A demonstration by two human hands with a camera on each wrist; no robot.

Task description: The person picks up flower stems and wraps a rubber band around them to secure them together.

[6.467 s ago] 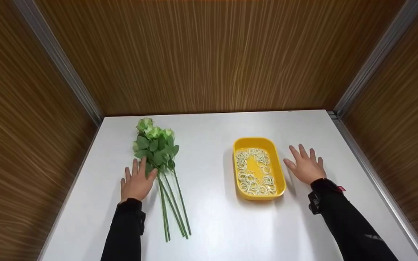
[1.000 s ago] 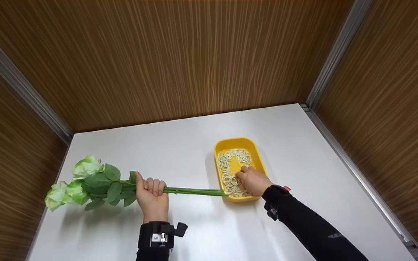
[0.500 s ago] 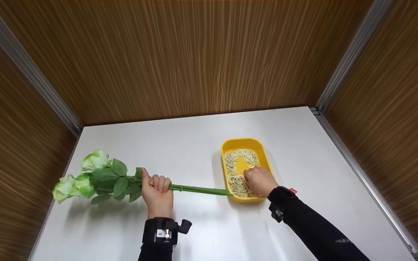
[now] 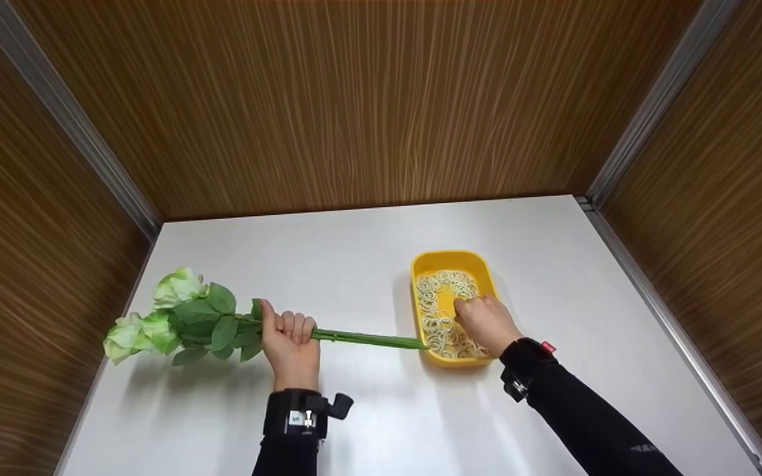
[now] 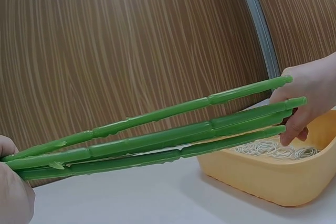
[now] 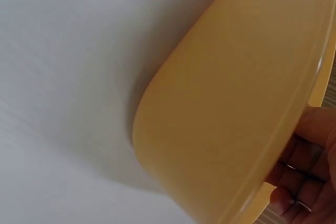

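Note:
My left hand (image 4: 290, 337) grips a bunch of green-white artificial roses (image 4: 166, 317) by the stems, palm up, above the white table (image 4: 328, 264). The blooms point left. The green stems (image 5: 173, 135) run right, and their ends reach the near left edge of a yellow tray (image 4: 448, 257). In the left wrist view only the edge of my left hand (image 5: 13, 195) shows at the lower left. My right hand (image 4: 472, 312) is inside the tray, with curled fingertips (image 5: 287, 136) pinching down into the pale rubber bands (image 5: 265, 150). The right wrist view shows the tray's outer wall (image 6: 226, 114) and fingers (image 6: 310, 182) over its rim.
Wood-panel walls close in the table at the back and on both sides, with metal strips (image 4: 652, 106) in the corners. Bare white tabletop lies behind the tray and to its right.
Since 6.5 s ago my left hand has picked the roses up off the table and turned them sideways. Over the last second my right hand has shifted slightly farther along the tray among the bands.

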